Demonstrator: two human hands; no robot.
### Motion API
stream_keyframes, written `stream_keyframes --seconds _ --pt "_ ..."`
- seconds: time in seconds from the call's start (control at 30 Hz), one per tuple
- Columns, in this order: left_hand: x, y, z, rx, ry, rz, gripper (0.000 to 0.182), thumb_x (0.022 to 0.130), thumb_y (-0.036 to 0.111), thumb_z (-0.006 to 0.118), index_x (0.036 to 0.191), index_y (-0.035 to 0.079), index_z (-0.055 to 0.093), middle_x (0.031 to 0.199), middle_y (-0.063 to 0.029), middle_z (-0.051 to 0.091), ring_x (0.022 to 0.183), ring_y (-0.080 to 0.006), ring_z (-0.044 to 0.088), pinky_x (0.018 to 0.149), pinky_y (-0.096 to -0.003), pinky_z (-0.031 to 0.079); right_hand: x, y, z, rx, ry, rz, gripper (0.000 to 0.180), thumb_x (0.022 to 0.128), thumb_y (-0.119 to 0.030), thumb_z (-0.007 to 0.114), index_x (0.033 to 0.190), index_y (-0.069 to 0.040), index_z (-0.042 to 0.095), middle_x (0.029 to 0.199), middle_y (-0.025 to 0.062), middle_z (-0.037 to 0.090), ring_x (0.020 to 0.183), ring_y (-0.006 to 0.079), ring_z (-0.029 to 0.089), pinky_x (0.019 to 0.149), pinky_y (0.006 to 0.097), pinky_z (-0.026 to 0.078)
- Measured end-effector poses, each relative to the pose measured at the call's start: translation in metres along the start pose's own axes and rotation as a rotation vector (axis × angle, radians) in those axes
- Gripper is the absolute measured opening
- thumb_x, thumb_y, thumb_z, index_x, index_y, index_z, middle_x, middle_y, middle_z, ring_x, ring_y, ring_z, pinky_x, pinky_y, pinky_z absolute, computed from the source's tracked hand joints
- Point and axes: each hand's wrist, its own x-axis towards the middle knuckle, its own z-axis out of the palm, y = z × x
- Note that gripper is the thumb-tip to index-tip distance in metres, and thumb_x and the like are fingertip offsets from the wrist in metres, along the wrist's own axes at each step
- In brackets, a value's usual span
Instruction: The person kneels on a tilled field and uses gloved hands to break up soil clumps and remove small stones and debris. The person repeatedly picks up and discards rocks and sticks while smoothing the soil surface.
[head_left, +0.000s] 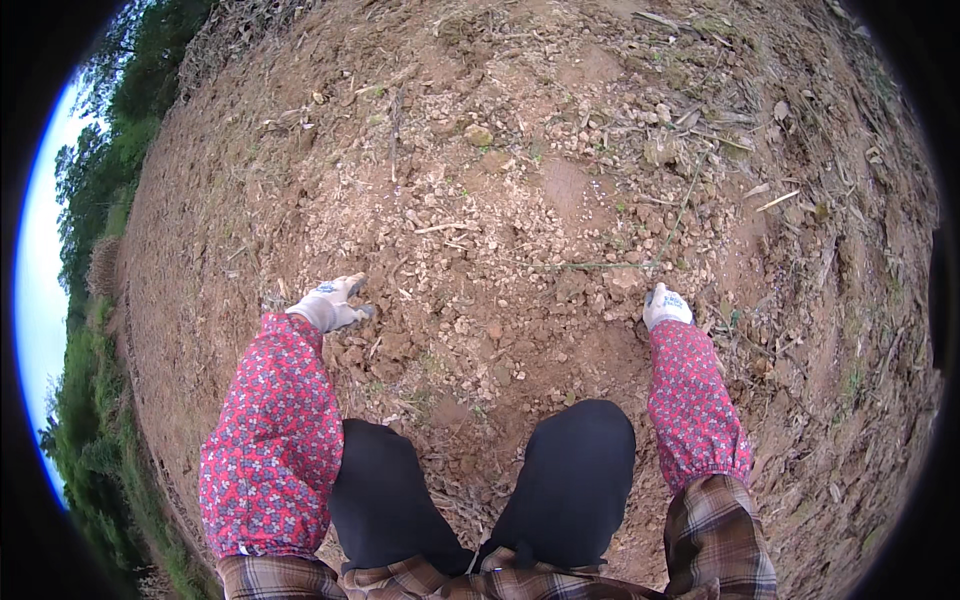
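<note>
My left hand (330, 304), in a pale work glove with dark fingertips, hovers at or just over the loose brown soil (480, 330). Its thumb and fingers are spread, with nothing visible between them. On the other side, my right hand (667, 305) wears a matching glove that bears blue printing. Those fingers point down and are mostly hidden under the back of the glove, so their grip cannot be seen. Just beyond the right fingertips lies a thin green strand (592, 265), bent sharply near the hand; whether they touch is unclear.
Clods, pebbles and dry stalk pieces (446, 227) litter the ground. A yellowish stone (478, 135) lies farther ahead, and dry plant litter (720, 120) gathers at upper right. My knees (577, 450) are bent below. Green trees and shrubs (90, 405) border the field at left.
</note>
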Motion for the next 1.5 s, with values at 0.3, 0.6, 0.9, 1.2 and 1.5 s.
stream_keyframes --seconds 0.3,0.6,0.9,1.2,1.5 --pt "0.001 -0.084 0.078 -0.189 0.049 -0.091 0.098 0.074 0.052 0.072 0.148 0.011 0.024 0.144 -0.0228 0.038 0.131 -0.0373 0.04 0.109 -0.0397 0.034 0.019 0.019 0.023 0.04 0.126 0.003 0.031 0.091 -0.033 0.046 0.104 -0.007 0.058 0.094 0.0198 0.068 0.092 0.0355 0.066 0.08 0.0469 0.051" --pt "0.174 -0.043 0.06 -0.296 0.418 -0.002 0.097 0.075 0.051 0.071 0.15 0.019 0.02 0.147 -0.0228 0.029 0.135 -0.0392 0.031 0.108 -0.0472 0.032 0.009 0.014 0.03 0.051 0.164 0.061 0.032 0.09 -0.031 0.048 0.112 -0.009 0.056 0.091 0.0196 0.068 0.086 0.0362 0.065 0.076 0.0477 0.051" --pt "0.318 -0.017 0.06 -0.322 0.812 0.058 0.062 0.078 0.024 0.07 0.135 0.022 0.047 0.128 -0.0183 0.049 0.113 -0.038 0.049 0.097 -0.0481 0.04 -0.005 0.009 0.014 0.049 0.121 0.237 0.028 0.092 -0.034 0.052 0.108 -0.012 0.057 0.094 0.0207 0.065 0.09 0.0378 0.063 0.078 0.047 0.049" --pt "0.342 -0.121 0.008 -1.457 0.664 -0.158 0.021 0.086 0.015 0.068 0.102 0.003 0.064 0.078 -0.0007 0.062 0.057 -0.008 0.053 0.051 -0.0237 0.043 -0.006 0.026 0.028 0.04 0.227 0.176 0.022 0.091 -0.027 0.056 0.101 -0.008 0.058 0.087 0.0202 0.065 0.084 0.0394 0.062 0.073 0.0473 0.049" --pt "0.39 -0.072 -0.068 -0.315 0.879 0.41 0.06 0.084 0.036 0.065 0.137 0.017 0.046 0.141 -0.0125 0.042 0.13 -0.0344 0.037 0.108 -0.0464 0.031 -0.011 0.027 0.022 0.005 0.233 0.212 0.02 0.089 -0.025 0.057 0.099 -0.007 0.058 0.089 0.0204 0.064 0.085 0.0393 0.061 0.073 0.0476 0.048"
